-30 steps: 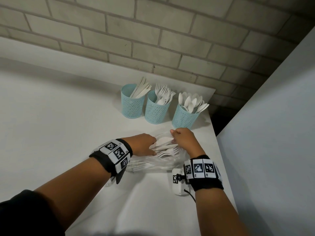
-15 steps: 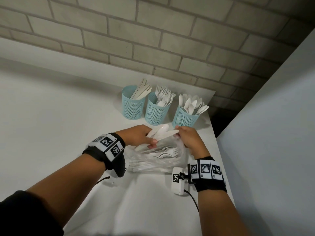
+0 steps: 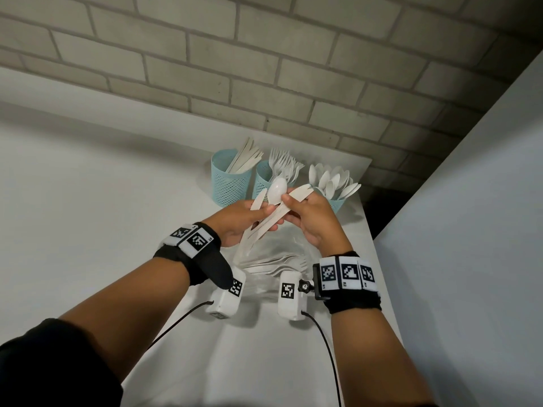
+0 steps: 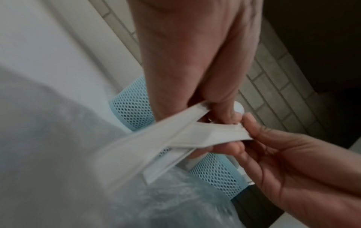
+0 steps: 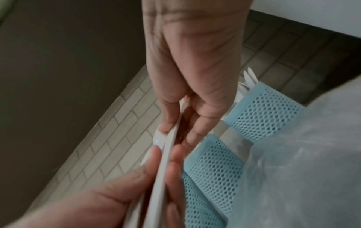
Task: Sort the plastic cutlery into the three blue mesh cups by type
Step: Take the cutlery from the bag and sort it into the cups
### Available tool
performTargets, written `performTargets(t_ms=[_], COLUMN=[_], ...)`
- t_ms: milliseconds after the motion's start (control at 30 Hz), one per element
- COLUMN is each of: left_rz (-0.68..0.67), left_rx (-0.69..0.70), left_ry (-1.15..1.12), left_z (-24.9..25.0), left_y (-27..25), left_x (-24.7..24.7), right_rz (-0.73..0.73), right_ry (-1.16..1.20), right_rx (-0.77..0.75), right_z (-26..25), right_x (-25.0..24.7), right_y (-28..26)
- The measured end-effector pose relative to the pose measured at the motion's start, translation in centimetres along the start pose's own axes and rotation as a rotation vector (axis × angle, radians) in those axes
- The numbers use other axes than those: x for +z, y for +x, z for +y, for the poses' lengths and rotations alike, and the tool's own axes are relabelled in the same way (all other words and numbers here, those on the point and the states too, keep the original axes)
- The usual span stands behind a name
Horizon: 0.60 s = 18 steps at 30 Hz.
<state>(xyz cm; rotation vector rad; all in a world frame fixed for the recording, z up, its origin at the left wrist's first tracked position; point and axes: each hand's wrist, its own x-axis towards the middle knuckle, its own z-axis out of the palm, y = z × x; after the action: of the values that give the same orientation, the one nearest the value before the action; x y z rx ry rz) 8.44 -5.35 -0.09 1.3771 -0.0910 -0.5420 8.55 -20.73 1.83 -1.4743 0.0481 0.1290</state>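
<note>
Both hands risen from clear bag (image 3: 282, 245): left hand (image 3: 241, 221) grips mixed cutlery bunch (image 3: 273, 212) above bag, right hand (image 3: 314, 218) pinches one piece; sorting next

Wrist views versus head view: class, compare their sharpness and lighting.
Head view: sharp and evenly lit, soft shadows beside the blue mesh cups. Left wrist view: dim; the white cutlery handles are smeared by motion blur. Right wrist view: dim and soft; the left hand is out of focus.
</note>
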Motion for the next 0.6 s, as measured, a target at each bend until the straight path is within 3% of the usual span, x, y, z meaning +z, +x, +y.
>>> performTargets(t_ms=[167,400,500,600], left_rz=[0.001,0.157,0.183,0.176], left_rx=[-0.004,0.029,0.064,0.069], left_ry=[0.031,0.045,-0.021,-0.215], left_z=[0.0,0.4,0.8,1.3], left_y=[0.0,-0.2,-0.2,0.0], left_x=[-0.1,0.4,0.1,-0.2], right_rz=[-0.004,0.195,0.25,0.252], right_ry=[0.147,0.16,0.303,0.26], right_rx=[0.051,-0.025,-0.006,0.049], right_z=[0.2,-0.3,-0.9,-1.2], right_x=[-0.2,-0.2,0.0,0.6], right_y=[0.2,0.7,0.7,0.5])
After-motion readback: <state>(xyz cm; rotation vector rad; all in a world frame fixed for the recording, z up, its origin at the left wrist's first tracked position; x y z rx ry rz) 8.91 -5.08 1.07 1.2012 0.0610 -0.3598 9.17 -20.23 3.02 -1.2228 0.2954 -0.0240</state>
